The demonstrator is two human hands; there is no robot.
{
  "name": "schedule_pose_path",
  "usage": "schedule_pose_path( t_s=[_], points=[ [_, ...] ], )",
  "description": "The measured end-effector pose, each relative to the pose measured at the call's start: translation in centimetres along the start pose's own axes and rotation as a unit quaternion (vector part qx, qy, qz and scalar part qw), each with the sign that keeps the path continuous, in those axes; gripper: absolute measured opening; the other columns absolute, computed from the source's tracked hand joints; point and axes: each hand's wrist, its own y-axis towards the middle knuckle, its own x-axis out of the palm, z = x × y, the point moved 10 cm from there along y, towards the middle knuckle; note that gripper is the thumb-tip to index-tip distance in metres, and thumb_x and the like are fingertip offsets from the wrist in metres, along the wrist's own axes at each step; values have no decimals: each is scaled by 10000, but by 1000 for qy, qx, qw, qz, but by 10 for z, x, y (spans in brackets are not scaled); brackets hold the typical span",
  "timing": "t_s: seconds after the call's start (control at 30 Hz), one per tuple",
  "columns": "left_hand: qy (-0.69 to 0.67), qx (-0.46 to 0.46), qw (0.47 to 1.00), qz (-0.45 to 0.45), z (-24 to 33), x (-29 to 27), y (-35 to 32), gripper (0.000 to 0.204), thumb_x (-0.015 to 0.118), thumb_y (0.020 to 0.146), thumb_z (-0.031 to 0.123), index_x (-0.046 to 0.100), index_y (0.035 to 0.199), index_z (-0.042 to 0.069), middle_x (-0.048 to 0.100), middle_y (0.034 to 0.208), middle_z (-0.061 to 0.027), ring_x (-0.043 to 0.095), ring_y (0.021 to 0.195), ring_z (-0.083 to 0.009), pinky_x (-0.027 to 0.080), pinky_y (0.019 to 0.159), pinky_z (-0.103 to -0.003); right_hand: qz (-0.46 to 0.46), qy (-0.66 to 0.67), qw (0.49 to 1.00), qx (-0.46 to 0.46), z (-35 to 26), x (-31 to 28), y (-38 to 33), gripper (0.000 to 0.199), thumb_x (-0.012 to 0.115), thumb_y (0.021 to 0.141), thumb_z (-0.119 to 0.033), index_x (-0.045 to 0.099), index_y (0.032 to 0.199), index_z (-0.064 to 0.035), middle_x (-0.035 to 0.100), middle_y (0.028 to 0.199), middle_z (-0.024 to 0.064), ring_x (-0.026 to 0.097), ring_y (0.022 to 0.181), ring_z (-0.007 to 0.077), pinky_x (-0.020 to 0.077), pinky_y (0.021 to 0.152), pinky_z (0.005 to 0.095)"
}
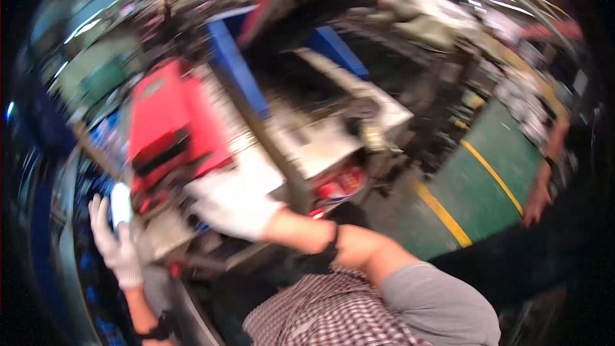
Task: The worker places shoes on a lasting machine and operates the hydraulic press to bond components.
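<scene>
The picture is blurred by motion. My left hand (114, 240), in a white glove, is at the lower left and holds a small white object (120, 204) by its fingertips. My right hand (234, 205), also in a white glove, reaches forward from the lower middle and rests against the lower edge of a red machine housing (163, 122). Whether the right hand grips anything is hidden by blur. A black band sits on each forearm.
A blue frame post (237, 67) rises behind the red housing. A grey-white workbench (320, 138) lies to its right. A green floor with yellow lines (487, 173) runs at the right, where another person's arm (544, 179) hangs.
</scene>
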Motion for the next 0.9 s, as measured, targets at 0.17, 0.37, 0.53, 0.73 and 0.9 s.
schedule_pose_path(
  t_s=[0.17, 0.37, 0.53, 0.73, 0.9],
  points=[
    [-91, 40, 985, -144, 80, 102, 84, 447, 598, 1030, 65, 588, 1470, -15, 625, 1445, -219, 581, 1360, -383, 418, 1178, -453, -64, -35, 993, 93, 22, 23, 12, 325, 697, 872, -265, 642, 1105, -46, 730, 803, 241, 745, 782, 453, 577, 727, 588],
    [-17, 38, 977, -208, 102, 143, 114, 290, 676, 1012, 320, 710, 1070, 38, 716, 931, -264, 708, 908, -468, 541, 791, -520, -32, -55, 994, 91, 26, 22, 10, 309, 703, 864, -261, 649, 1087, -53, 740, 816, 226, 754, 800, 437, 577, 733, 576],
    [19, 6, 979, -201, 116, 131, 113, 379, 735, 950, 426, 725, 1009, 52, 720, 886, -254, 722, 887, -455, 545, 762, -514, -43, -35, 995, 83, 28, 26, 8, 244, 657, 909, -248, 633, 1046, -47, 735, 813, 221, 739, 762, 436, 569, 692, 573],
    [69, -58, 939, -332, 104, 148, 118, 634, 664, 900, 679, 811, 1050, 81, 780, 991, -208, 754, 960, -387, 568, 866, -464, 42, -24, 999, -9, 17, 16, 3, 270, 631, 984, -280, 587, 1080, -31, 718, 823, 238, 723, 753, 438, 548, 670, 586],
    [89, -83, 926, -358, 101, 146, 118, 759, 612, 865, 797, 833, 1101, 111, 798, 1094, -188, 763, 1053, -372, 576, 975, -471, -43, -57, 995, 70, 24, 25, 6, 534, 738, 974, -378, 680, 1408, -72, 783, 1109, 221, 771, 994, 377, 600, 883, 474]
  ],
)
